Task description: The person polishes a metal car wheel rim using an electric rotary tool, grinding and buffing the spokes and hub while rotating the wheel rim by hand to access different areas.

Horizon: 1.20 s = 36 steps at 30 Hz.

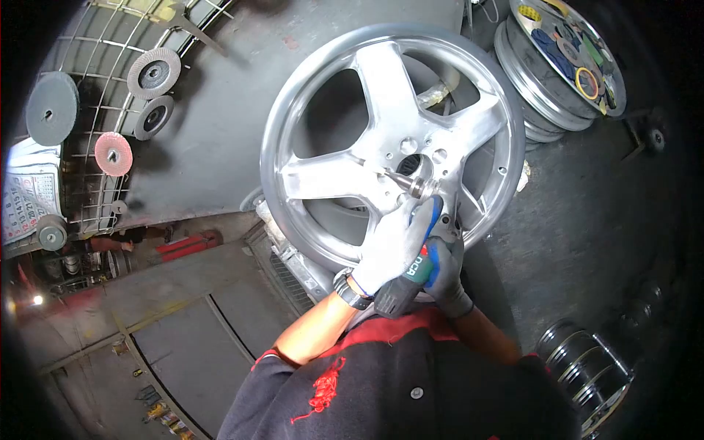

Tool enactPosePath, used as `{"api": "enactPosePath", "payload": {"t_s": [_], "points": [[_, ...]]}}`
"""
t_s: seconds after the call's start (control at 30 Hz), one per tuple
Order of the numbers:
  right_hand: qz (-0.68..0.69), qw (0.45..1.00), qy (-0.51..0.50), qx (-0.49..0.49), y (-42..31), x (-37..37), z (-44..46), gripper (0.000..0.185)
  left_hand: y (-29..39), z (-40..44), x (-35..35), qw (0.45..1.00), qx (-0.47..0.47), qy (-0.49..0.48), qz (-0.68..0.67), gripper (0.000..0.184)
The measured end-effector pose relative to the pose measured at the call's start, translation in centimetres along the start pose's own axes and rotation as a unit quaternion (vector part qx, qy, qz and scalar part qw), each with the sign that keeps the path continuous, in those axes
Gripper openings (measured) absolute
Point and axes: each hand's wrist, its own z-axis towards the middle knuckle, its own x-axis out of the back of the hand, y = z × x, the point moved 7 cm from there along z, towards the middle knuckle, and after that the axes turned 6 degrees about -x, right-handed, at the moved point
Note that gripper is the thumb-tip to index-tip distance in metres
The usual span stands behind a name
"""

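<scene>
A silver alloy wheel [323, 180] with broad spokes faces me, and its centre bore shows as a dark hole. Across its lower part lies a green and black die grinder [400, 293] with a metal collet nose and a narrow tip pointing up-left. The tip is at a spoke's base beside the centre bore; I cannot tell whether it touches. My left hand [392, 246], in a white and blue glove, is closed around the front of the grinder. My right hand [445, 271], gloved in grey and blue, is closed on the grinder's body from the right.
Several sanding discs [154, 73] hang on a wire grid [95, 44] at upper left, above a calendar [29, 198]. At upper right, stacked rims [532, 95] carry a tray of tapes and small items. More rims [579, 359] stand at lower right.
</scene>
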Motion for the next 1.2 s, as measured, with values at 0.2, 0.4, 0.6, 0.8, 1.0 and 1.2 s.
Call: {"api": "enactPosePath", "payload": {"t_s": [0.2, 0.4, 0.6, 0.8, 1.0, 1.2], "points": [[0.453, 0.856, -0.029, -0.247, 3.8, -1.2, -0.3, 0.041, -0.7, -0.3, -1.6, 0.99, 0.056, -0.107, 0.078, 0.032], [0.457, 0.865, -0.021, -0.206, 5.3, 0.2, 2.1, 0.051, -0.7, 4.1, -1.6, 0.962, 0.238, -0.057, -0.123, 0.045], [0.435, 0.877, -0.03, -0.2, 4.9, 0.1, 2.0, 0.059, -0.5, 4.3, -1.6, 0.97, 0.219, -0.041, -0.096, 0.055], [0.496, 0.834, -0.044, -0.238, 5.2, -2.6, -0.7, 0.06, -1.5, -0.1, -1.3, 0.965, 0.242, -0.099, -0.006, 0.053], [0.546, 0.787, -0.078, -0.277, 4.8, -4.1, -1.5, 0.055, -1.9, -2.0, -0.7, 0.964, 0.253, -0.075, -0.01, 0.059], [0.442, 0.867, -0.026, -0.231, 4.7, -0.8, 0.4, 0.057, -1.5, 1.3, -2.2, 0.958, 0.277, -0.07, -0.037, 0.059]]}}
